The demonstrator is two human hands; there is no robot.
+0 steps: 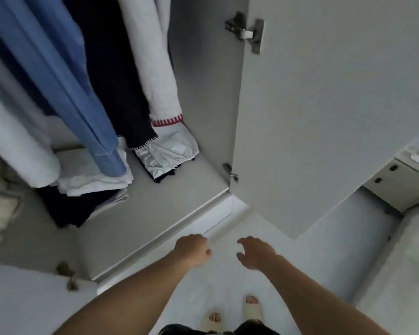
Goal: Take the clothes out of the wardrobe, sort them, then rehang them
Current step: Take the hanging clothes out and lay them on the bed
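Both hands empty, held out low in front of the open wardrobe. Left hand has fingers curled under, gripping nothing; right hand is released, fingers spread and loosely bent.

The clothes hang at about 11 o'clock from the hands: blue garment, dark navy garment, pale grey knit with red-stitched hem, and a white garment further left. Hangers and rail out of view.

Risks, as I judge them:
- Hems rest on or just above the folded piles (silvery bundle, white stack, dark stack); pulling a garment out low could drag those piles off the shelf.
- Grabbing fabric rather than hanger could slip the knit off.
- Open door at 1 o'clock crowds the right elbow.

Surface: pale grey wardrobe floor, white plinth, light floor. A drawer unit at 3 o'clock; slippered feet below.
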